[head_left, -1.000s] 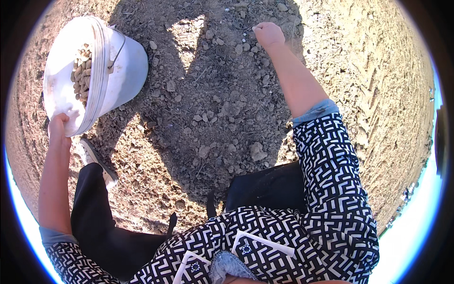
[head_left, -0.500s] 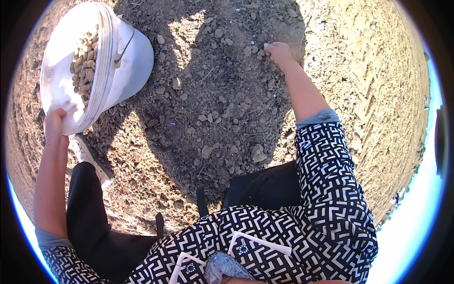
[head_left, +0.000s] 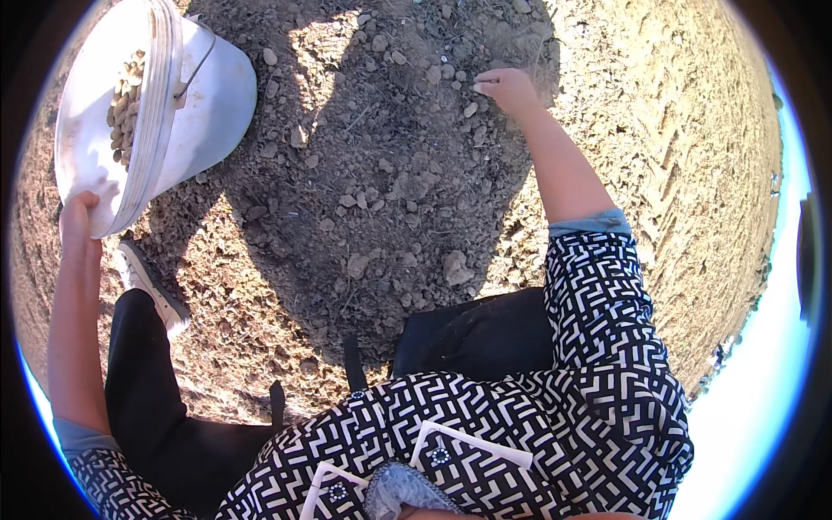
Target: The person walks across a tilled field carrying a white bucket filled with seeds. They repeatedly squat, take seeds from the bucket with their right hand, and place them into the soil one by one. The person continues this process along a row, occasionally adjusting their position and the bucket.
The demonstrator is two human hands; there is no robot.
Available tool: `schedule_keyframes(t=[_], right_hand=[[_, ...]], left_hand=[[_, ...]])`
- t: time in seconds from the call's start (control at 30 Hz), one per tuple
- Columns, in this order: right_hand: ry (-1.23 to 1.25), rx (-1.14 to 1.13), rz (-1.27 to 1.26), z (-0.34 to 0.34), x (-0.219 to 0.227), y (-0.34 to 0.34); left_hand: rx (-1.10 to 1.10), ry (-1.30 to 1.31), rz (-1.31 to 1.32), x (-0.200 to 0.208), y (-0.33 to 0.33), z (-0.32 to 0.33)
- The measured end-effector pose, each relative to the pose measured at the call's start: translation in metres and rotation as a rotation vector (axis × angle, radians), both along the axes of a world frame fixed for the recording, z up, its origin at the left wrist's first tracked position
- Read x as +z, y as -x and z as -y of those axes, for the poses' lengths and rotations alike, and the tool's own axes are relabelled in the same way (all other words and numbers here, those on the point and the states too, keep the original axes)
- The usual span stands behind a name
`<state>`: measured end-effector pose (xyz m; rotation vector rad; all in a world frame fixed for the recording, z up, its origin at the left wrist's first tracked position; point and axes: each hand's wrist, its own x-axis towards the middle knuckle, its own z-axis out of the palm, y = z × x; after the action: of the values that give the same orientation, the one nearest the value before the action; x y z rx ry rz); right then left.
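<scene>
A white plastic bucket [head_left: 208, 104] leans at the upper left, its mouth turned toward the left. Inside lie many small brown oval lumps [head_left: 126, 104], perhaps nuts or small potatoes; I cannot tell which. My left hand [head_left: 80, 212] is closed on the bucket's lower rim, thumb over the edge. Far out to the right, my right hand [head_left: 511, 90] is just over the soil with thumb and fingers pinched together. Whatever is between those fingertips is too small to make out. Close by the fingertips, a pale oval lump [head_left: 471, 110] lies on the ground.
Dry, cloddy soil [head_left: 364, 165] spreads all round, partly in my shadow. Larger clods [head_left: 457, 268] lie nearer my legs. My light shoe [head_left: 152, 290] is planted below the bucket, and my dark-trousered knee [head_left: 477, 334] is bent at the lower middle.
My pinched right hand has shifted slightly left and up, uncovering a pale lump near it. The bucket and my left hand appear further left, as the whole view has shifted a little.
</scene>
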<state>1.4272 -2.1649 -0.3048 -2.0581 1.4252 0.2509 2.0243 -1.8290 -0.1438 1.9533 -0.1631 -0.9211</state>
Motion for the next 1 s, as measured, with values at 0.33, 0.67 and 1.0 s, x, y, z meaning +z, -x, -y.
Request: schedule_keyframes(t=[0.33,0.67,1.0], right_hand=[[-0.381,-0.691,0.675,0.014,0.005,0.034],[-0.704,-0.768,0.947,-0.012,0.049,0.041],[-0.541,-0.981,1.094,0.005,0.024,0.035]], left_hand=[[0.042,-0.076,0.051,0.014,0.013,0.009],[0.028,-0.079,0.009,0.001,-0.005,0.003],[0.093,-0.09,0.059,0.012,0.028,0.021]])
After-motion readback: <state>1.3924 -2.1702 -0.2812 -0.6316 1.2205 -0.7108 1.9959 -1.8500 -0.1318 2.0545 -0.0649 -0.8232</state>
